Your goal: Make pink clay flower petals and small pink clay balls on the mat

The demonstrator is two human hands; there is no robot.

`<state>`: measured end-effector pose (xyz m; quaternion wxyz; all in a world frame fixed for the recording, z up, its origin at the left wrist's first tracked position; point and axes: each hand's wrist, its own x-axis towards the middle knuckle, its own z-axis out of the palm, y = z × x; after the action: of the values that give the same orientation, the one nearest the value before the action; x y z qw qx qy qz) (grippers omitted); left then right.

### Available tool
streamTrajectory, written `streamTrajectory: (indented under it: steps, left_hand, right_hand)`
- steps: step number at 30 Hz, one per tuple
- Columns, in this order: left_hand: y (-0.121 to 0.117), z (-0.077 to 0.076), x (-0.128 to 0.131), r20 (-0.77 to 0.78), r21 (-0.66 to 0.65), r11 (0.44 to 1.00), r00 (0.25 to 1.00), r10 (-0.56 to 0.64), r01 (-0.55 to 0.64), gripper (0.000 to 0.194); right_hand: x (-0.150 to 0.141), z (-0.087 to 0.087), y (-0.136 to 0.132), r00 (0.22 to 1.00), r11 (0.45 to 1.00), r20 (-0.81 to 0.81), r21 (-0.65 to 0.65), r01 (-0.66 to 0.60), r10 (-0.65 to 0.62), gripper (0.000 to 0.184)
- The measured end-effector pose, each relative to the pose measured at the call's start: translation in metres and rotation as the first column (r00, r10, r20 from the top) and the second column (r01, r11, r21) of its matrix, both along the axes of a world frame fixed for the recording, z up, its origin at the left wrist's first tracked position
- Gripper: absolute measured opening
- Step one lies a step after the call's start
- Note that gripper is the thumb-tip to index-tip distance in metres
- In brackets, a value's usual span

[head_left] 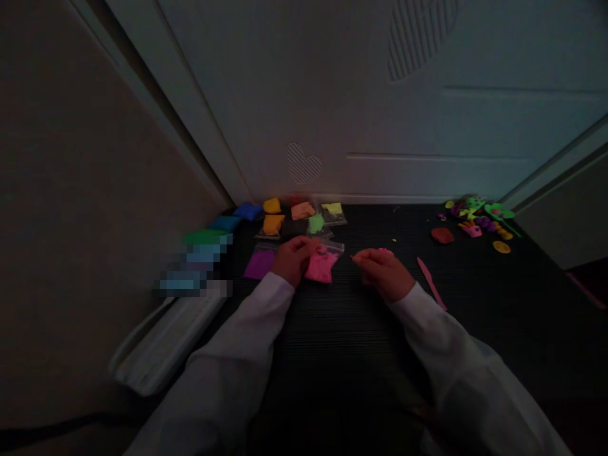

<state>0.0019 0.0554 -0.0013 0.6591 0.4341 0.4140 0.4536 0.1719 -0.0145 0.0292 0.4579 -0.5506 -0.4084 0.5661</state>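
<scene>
My left hand (291, 260) is closed on the left edge of a clear zip bag of pink modelling clay (321, 266), at the middle of the dark table. A bag of purple clay (259, 263) lies just left of that hand. My right hand (384, 272) is pinched, thumb against fingertips, a short way right of the pink bag. Whatever sits between those fingertips is too small and dim to name. Behind the right hand shows a bit of pink clay (386, 251), partly hidden. A pink plastic knife (431, 283) lies to its right.
Clay bags in orange (273, 224), light green (316, 223) and blue (247, 211) line the back left. A white power strip (173, 339) lies at left. Small clay shapes (475, 218) cluster at back right, near a red clay piece (442, 235). A white panel (304, 95) rises behind the table.
</scene>
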Motion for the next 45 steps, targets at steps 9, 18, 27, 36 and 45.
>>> streamTrajectory:
  steps: [9, 18, 27, 36, 45]
  left_hand:
    - [0.011, -0.003, 0.002, 0.017, 0.09, 0.973, 0.977, 0.212, -0.212, 0.023]
    - [0.006, -0.002, 0.002, -0.205, 0.383, 0.882, 0.906, 0.37, -0.274, 0.046]
    - [0.005, -0.006, 0.004, -0.182, 0.376, 0.887, 0.918, 0.353, -0.266, 0.054]
    - [0.007, -0.009, 0.003, -0.18, 0.381, 0.884, 0.916, 0.358, -0.27, 0.052]
    - [0.01, -0.012, 0.0, -0.312, 0.448, 0.848, 0.839, 0.445, -0.282, 0.048]
  right_hand:
    - [-0.002, 0.006, -0.003, 0.909, 0.998, -0.414, -0.059, 0.033, -0.055, 0.029]
    - [0.0, -0.01, -0.001, 0.99, 0.986, -0.14, 0.167, 0.019, 0.005, 0.027]
    - [-0.002, -0.007, -0.001, 0.958, 0.985, -0.278, 0.17, -0.021, 0.068, 0.026]
    - [-0.001, -0.007, -0.005, 0.96, 0.969, -0.255, 0.239, -0.056, 0.118, 0.017]
    - [-0.002, 0.0, -0.005, 0.992, 0.969, -0.057, 0.228, -0.097, 0.113, 0.023]
